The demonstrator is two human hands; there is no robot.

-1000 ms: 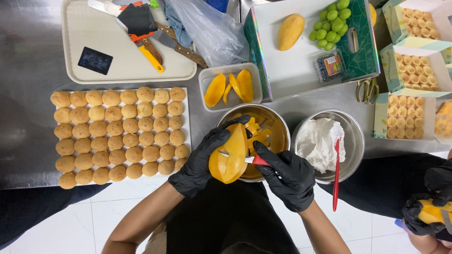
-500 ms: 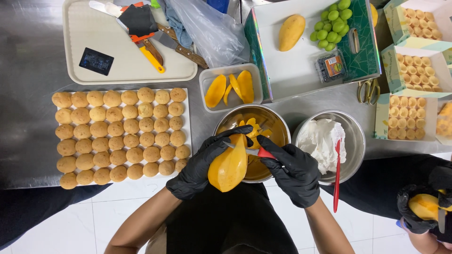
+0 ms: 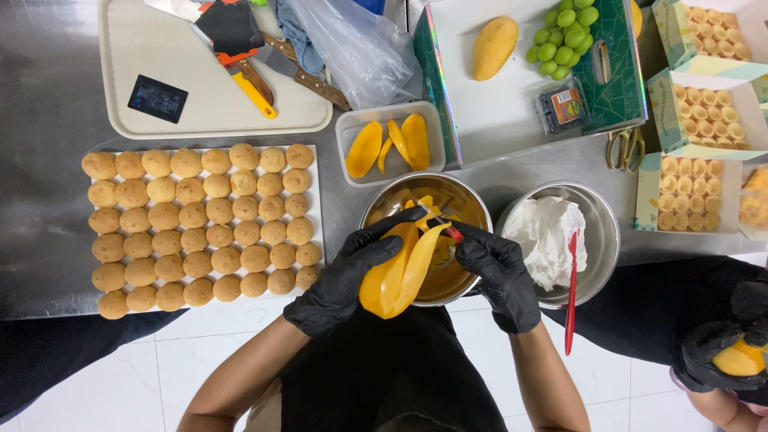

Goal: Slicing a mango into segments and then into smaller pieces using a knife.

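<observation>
The steel bowl [image 3: 472,204] is gleaming, glossy. The rubbery black gloves [image 3: 340,280] are looking matt. The peeled mango [image 3: 392,280] is shining, wet and smooth

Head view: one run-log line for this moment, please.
left hand: holds yellow peeled mango | right hand: red-handled peeler on mango | under: round steel bowl of peels

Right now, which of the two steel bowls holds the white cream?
The right steel bowl, with the red spatula in it; the bowl under the hands holds mango peel.
</observation>
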